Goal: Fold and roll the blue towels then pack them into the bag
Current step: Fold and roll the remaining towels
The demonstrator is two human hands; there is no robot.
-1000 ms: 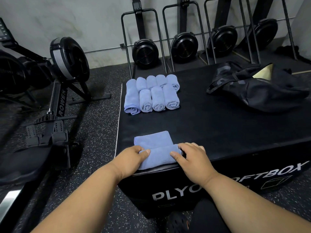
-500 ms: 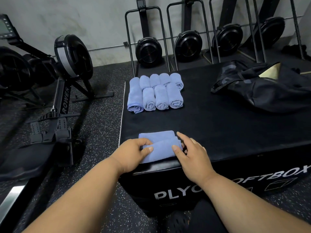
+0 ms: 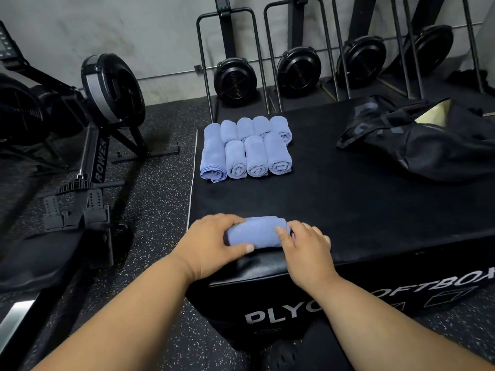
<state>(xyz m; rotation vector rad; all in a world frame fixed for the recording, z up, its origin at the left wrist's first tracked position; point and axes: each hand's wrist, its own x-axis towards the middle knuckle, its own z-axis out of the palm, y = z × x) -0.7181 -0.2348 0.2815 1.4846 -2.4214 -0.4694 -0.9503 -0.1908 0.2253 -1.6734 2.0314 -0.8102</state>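
Near the front edge of the black padded plyo box [image 3: 348, 210], a soft blue terry towel [image 3: 255, 231] lies rolled into a stubby cylinder with its long axis running left to right along that edge, the left hand [image 3: 214, 242] curled around its left end and the right hand [image 3: 305, 245] pinching its right end between thumb and fingers. Farther back on the box's left side sit the finished towel rolls [image 3: 246, 148] in two rows, their long axes pointing front to back with spiral ends facing the person. A limp black fabric bag [image 3: 428, 145] slumps on the box's far right corner, gaping to show a pale lining.
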